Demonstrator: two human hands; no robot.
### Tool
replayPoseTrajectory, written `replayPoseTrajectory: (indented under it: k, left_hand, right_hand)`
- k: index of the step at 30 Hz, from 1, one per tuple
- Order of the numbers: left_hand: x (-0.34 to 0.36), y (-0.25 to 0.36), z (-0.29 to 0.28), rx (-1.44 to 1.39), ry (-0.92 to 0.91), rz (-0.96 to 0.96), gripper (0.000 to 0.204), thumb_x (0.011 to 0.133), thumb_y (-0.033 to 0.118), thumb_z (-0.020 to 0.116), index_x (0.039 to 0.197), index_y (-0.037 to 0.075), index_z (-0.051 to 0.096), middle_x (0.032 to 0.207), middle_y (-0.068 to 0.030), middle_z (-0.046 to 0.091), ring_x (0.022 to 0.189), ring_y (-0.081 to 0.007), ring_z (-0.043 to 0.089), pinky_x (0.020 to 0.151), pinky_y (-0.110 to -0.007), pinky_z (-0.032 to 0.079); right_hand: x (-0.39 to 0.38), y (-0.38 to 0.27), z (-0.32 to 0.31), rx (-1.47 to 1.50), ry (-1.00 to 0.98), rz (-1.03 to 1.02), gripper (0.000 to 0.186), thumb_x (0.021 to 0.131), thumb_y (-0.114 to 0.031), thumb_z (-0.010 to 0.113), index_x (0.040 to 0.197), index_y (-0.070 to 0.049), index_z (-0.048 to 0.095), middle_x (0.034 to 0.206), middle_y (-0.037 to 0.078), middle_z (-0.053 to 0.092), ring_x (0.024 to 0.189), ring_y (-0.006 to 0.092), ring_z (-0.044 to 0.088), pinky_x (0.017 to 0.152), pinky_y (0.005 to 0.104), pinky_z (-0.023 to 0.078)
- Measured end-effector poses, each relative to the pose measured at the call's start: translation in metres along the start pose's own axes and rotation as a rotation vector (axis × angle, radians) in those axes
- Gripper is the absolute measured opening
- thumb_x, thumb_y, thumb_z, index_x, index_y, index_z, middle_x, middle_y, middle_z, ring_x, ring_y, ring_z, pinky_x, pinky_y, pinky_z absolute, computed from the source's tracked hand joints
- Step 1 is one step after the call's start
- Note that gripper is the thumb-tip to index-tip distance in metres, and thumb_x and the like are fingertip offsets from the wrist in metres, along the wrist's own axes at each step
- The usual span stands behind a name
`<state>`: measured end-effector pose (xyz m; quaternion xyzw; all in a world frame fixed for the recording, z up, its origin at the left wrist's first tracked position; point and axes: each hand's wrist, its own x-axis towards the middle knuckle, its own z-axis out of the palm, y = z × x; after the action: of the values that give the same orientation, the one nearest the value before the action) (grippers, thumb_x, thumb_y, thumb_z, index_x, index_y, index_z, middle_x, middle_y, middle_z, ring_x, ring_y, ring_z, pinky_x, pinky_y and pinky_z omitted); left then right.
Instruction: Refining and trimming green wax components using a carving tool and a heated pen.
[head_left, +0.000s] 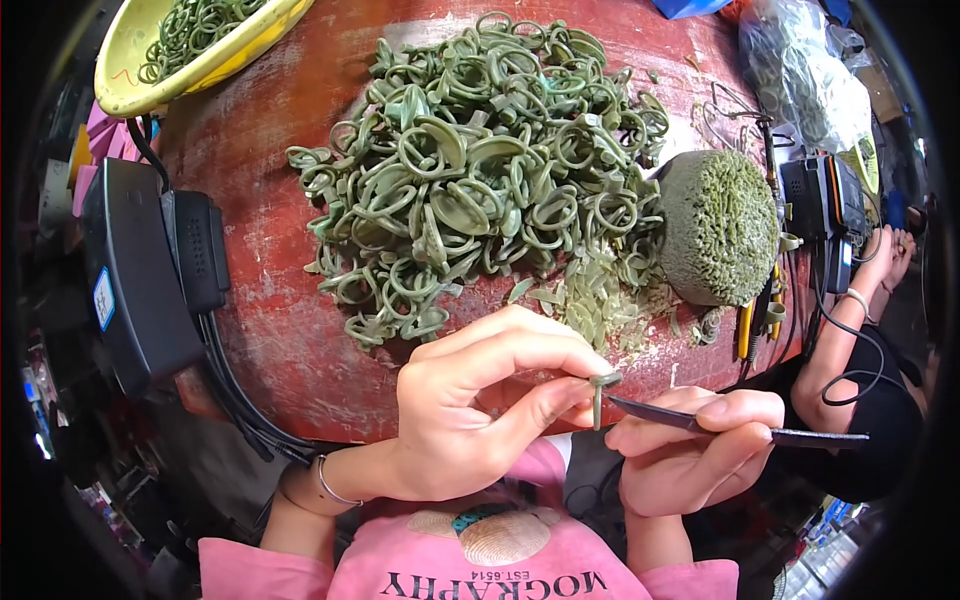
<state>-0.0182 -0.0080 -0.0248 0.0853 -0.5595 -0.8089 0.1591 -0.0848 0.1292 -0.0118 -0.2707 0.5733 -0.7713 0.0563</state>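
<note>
Pink shirt (360,555) at bottom, cut off by lower edge. Left hand (450,410), lower centre: thumb and forefinger nearly together, a small green piece (598,400) pinched between them; other fingers partly hidden. Piece is held upright just right of that hand, at the fingertips; seen edge-on, so whether a full ring is formed can't be told. Right hand (700,450), lower right of centre: fingers curled, slim dark tool (655,414) gripped, its middle covered by fingers. Tip is pointed left at the piece; contact can't be made out.

Beyond, mid-frame: pale flakes (597,300) scattered on red desk (250,340). Pile of green rings (480,170) heaped above the hands, lower layers buried. Rough round block (720,225) set right of pile. Upper left: yellow bowl (122,85), cut off by top edge. Upper right: plastic bag (800,75), contents unclear. Far right: co-worker's arm (838,340), partly crossed by a cable.
</note>
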Motion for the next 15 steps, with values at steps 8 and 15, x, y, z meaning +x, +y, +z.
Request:
replayPoseTrajectory:
  k: [8, 15]
  left_hand:
    - [0.0, -0.001, 0.001, -0.011, 0.004, -0.009, 0.011, 0.084, -0.003, 0.056, 0.093, -0.009, 0.057, 0.093, -0.0208, 0.058, 0.07, -0.019, 0.063, 0.057, -0.026, 0.054]
    - [0.0, -0.002, 0.002, -0.055, 0.02, -0.038, 0.011, 0.084, -0.005, 0.054, 0.095, -0.01, 0.055, 0.093, -0.0209, 0.058, 0.071, -0.0188, 0.062, 0.06, -0.027, 0.054]
  right_hand:
    - [0.002, -0.004, 0.011, -0.346, 0.12, 0.07, 0.028, 0.096, -0.028, 0.029, 0.086, -0.003, 0.036, 0.044, 0.01, 0.045, 0.033, 0.0144, 0.043, 0.034, 0.024, 0.036]
    - [0.001, -0.001, 0.011, -0.531, 0.105, 0.034, 0.035, 0.098, -0.038, 0.025, 0.088, -0.005, 0.035, 0.039, 0.009, 0.045, 0.03, 0.0138, 0.041, 0.035, 0.0208, 0.034]
